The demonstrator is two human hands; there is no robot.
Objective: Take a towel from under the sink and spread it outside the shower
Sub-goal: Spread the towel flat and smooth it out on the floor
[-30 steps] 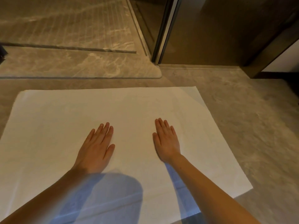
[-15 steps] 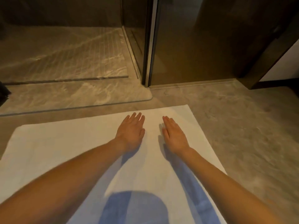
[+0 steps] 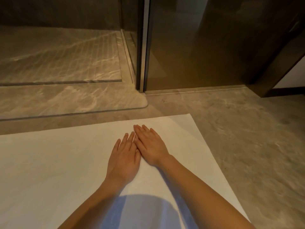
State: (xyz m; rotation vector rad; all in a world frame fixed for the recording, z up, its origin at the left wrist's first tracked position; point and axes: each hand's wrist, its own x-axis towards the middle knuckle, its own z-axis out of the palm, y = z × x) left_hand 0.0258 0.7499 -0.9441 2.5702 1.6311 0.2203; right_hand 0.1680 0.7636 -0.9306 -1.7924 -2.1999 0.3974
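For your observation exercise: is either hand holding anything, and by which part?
Nothing is held. The left hand and right hand lie flat, palms down, on the white towel.

No readable text, labels, brands, numbers or signs anywhere in view.
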